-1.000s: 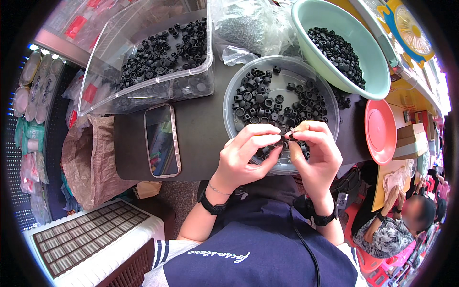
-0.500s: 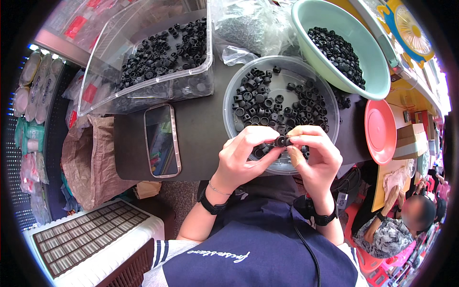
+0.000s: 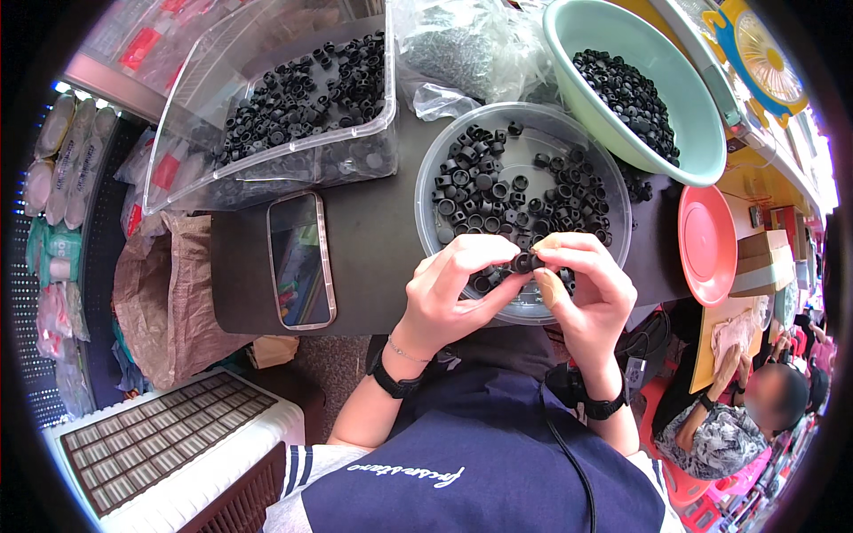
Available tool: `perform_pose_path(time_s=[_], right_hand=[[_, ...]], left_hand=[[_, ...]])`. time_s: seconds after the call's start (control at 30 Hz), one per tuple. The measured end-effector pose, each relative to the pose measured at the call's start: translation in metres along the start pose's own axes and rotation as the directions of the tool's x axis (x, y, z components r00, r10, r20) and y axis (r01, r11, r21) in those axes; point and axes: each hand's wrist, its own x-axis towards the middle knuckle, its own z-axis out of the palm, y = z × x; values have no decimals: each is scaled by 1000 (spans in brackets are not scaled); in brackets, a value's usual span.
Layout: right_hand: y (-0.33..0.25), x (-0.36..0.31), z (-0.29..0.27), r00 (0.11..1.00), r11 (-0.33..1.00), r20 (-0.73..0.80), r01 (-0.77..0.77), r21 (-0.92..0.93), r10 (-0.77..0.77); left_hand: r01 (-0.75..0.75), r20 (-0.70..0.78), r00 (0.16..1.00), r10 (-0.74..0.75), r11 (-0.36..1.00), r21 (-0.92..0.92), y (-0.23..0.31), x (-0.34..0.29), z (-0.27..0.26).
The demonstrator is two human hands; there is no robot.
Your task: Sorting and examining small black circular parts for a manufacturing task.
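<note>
Pinching a small black piece (image 3: 524, 262) between our fingertips, we hold both hands close together over the near rim of a clear round tub (image 3: 542, 140); taking the tub's middle as the clock's centre, the piece sits at six. Our left hand (image 3: 447, 289), toward half past seven, is clamped on the piece with thumb and forefinger. Our right hand (image 3: 592, 286), toward half past four, closes its thumb and fingertips on the same spot from the other side. Our fingers partly cover it, so we cannot tell whether it is one part or two put together.

In the tub we see many small black rings and caps (image 3: 480, 182), spread mostly from ten round to four, with more just under our fingers. At ten o'clock we have a clear rectangular bin (image 3: 391, 98) with a heap of similar pieces, at eleven a clear plastic bag (image 3: 455, 53), and between one and two a mint-green basin (image 3: 697, 133), also holding black pieces. At three lies a coral-red plate (image 3: 708, 244), near the edge of the dark table (image 3: 378, 231). Between eight and nine we find a phone (image 3: 302, 262) lying flat, and farther out that way a brown woven sack (image 3: 164, 302). Well off toward half past four sits another person (image 3: 718, 440) in a patterned top.
</note>
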Motion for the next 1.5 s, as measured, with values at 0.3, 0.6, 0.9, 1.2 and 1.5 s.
perform_pose_path(time_s=[0.3, 0.6, 0.9, 1.2, 1.5], right_hand=[[-11, 7, -7, 890, 804, 187, -456, 382, 416], [-7, 7, -14, 785, 658, 260, -616, 434, 563], [-6, 8, -10, 805, 698, 255, -592, 403, 536], [-4, 10, -9, 840, 719, 253, -543, 435, 481], [-7, 95, -102, 977, 928, -117, -206, -311, 178]], left_hand=[[-69, 6, 998, 68, 997, 47, -2, 2, -3], [-47, -54, 997, 49, 998, 37, 0, 1, 0], [-72, 12, 997, 71, 992, 101, 0, -1, -2], [-47, -35, 998, 48, 998, 45, -3, -2, -1], [37, -81, 996, -38, 999, -6, -3, -2, -5]])
